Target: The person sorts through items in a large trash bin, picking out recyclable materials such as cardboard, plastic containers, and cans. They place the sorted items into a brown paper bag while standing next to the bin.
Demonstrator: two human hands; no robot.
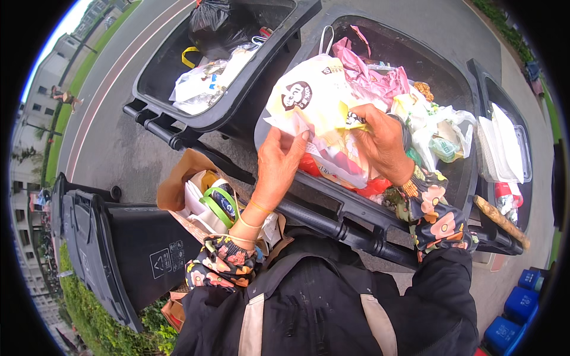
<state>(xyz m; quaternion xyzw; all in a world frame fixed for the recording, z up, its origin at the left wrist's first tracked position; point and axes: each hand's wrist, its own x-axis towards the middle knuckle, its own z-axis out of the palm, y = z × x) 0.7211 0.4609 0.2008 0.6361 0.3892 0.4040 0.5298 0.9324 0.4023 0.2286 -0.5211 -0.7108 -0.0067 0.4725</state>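
Both hands are over an open black wheeled bin (454,89) filled with bagged rubbish. My left hand (282,164) pinches the edge of a whitish plastic bag (327,153) between thumb and fingers. My right hand (380,144) grips the bag's yellowish upper part, fingers curled. Behind the hands lies a white printed plastic bag (307,86) with a loop handle. Crumpled pink plastic bags (383,82) and a whitish knotted bag (445,133) lie beyond and to the right. Red plastic (376,187) shows beneath the held bag, whose contents are partly hidden.
Another open bin (147,80) with rubbish stands at upper left, a third (485,80) at right with plastic trays and a wooden stick (501,220). A brown paper bag (171,189) of packaging is by my left forearm. Closed black bins (147,249) stand lower left, blue bins (519,302) lower right.
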